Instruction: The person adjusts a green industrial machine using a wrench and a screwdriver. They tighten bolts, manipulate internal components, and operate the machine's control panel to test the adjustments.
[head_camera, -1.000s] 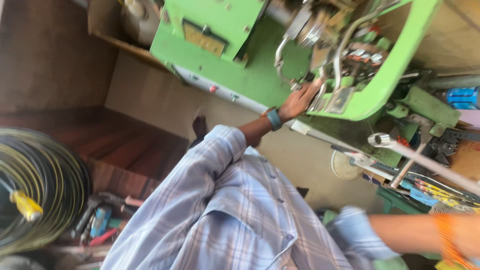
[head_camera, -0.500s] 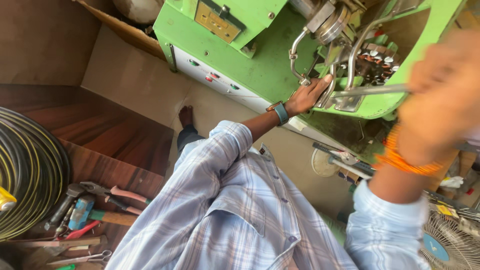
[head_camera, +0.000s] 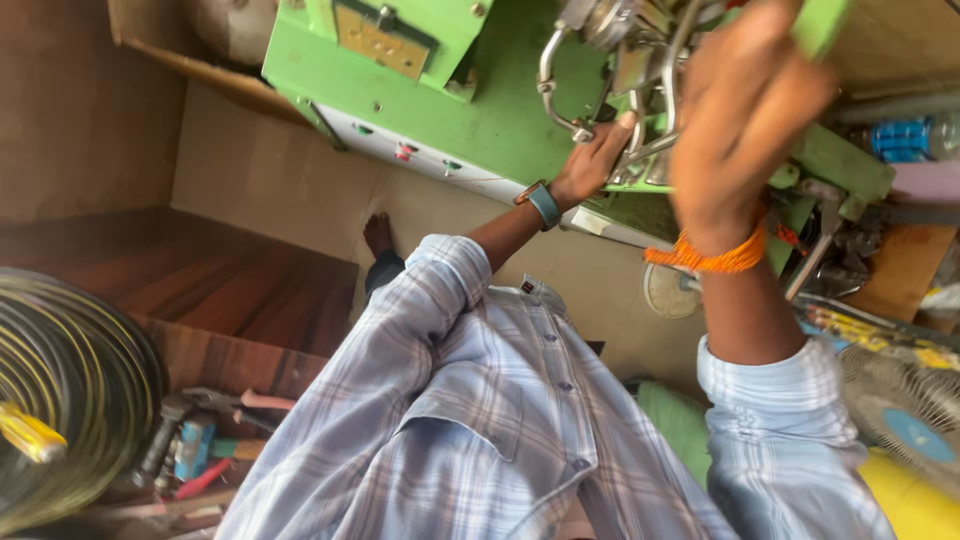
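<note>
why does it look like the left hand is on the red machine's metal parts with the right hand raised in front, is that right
Not quite: the head view shows the machine is green, not red. The left hand does rest on its metal parts, with the right hand raised in front.

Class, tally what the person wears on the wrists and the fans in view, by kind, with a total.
Wristwatch, left wrist: 1
Orange thread band, right wrist: 1
Fans: 2
Total: 4
</note>
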